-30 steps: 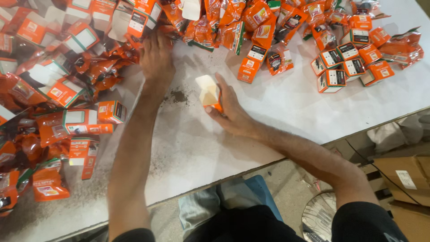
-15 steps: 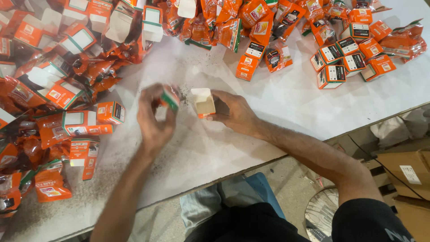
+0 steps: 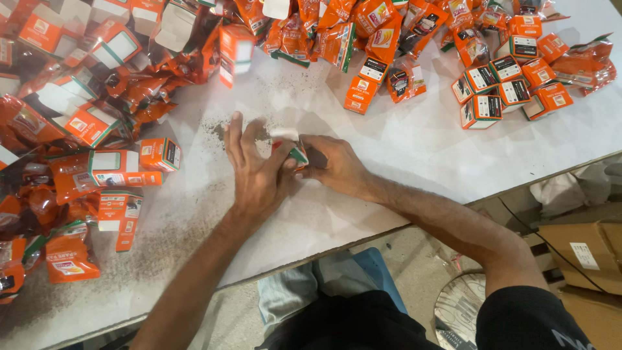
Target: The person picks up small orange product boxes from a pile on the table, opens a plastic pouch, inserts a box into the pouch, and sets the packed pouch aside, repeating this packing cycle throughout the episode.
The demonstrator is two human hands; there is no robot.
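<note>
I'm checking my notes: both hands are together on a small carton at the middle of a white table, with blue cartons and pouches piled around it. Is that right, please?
Not quite: the head view shows the piled cartons and pouches are orange, not blue. The rest stands: left hand and right hand meet on a small carton at the middle of the white table.

White table dusted with dark powder. Heaped orange pouches and flat cartons at left; more orange pouches along the far edge; closed orange boxes grouped at right. Brown cardboard box on the floor beyond the table's near edge.
</note>
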